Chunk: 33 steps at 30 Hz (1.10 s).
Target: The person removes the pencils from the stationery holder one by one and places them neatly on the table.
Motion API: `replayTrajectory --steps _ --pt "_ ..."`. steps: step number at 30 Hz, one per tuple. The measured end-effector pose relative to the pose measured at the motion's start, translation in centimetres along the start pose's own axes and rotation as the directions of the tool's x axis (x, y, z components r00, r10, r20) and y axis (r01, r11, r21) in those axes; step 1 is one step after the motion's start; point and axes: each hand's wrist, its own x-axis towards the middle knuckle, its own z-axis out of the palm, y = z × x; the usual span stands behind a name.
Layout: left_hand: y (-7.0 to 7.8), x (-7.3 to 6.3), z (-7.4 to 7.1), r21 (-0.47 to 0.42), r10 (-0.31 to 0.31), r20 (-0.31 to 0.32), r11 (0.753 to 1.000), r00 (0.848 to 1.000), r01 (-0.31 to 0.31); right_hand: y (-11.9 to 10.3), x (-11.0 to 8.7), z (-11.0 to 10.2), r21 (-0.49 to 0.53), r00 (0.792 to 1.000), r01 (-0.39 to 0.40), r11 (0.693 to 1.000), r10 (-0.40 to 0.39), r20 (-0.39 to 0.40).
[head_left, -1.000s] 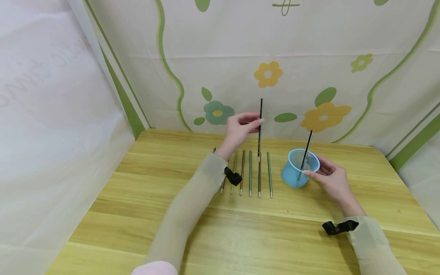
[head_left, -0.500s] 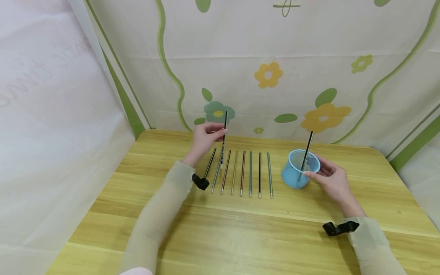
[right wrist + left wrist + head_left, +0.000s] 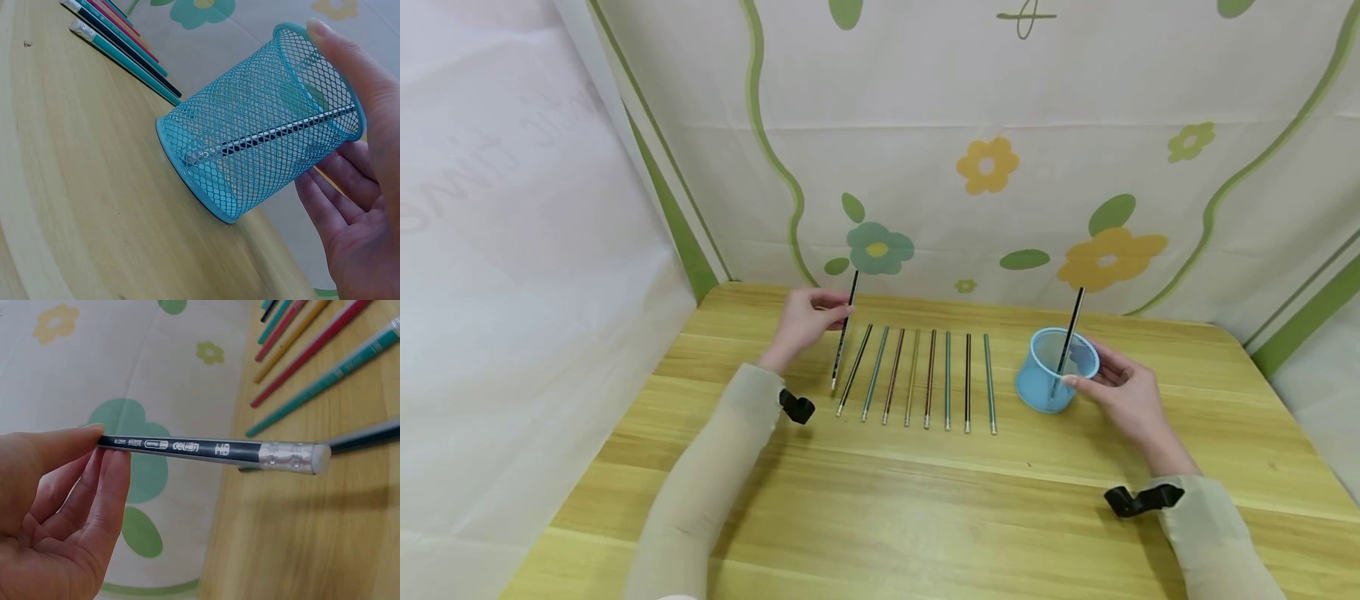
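Note:
Between thumb and fingers my left hand (image 3: pixel 801 321) pinches a black pencil (image 3: pixel 842 346) at the left end of a row of pencils. It leans, eraser end down. White lettering and "HB" show on this pencil (image 3: pixel 206 450) in the left wrist view, beside its silver ferrule and white eraser. My right hand (image 3: pixel 1129 407) holds a light-blue mesh pen holder (image 3: pixel 1037 390), thumb at the rim and fingers behind. Inside the holder leans another black pencil (image 3: pixel 1072 321), its eraser end at the bottom.
Several pencils lie side by side on the wooden table (image 3: pixel 887 517), erasers toward me: a black one (image 3: pixel 854 369), teal ones such as this teal pencil (image 3: pixel 947 379), a yellow pencil (image 3: pixel 912 375) and dark red ones. A flower-printed cloth (image 3: pixel 880 150) hangs behind the table.
My left hand has carried the black pencil leftward and down, from above the right part of the row to beyond its left end. The right hand and pen holder stay put.

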Motion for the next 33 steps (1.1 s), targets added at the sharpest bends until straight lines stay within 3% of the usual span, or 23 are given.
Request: replayTrajectory --steps 14,33 --pt "-3.0 -0.5 -1.6 0.089 -0.115 0.055 0.990 0.992 0.110 0.1 -0.1 0.1 0.012 1.000 -0.008 1.000 0.008 0.013" --pt "-5.5 0.1 -0.1 0.135 -0.221 0.056 0.968 0.974 0.212 0.1 0.0 -0.1 0.021 1.000 -0.017 1.000 0.017 0.012"
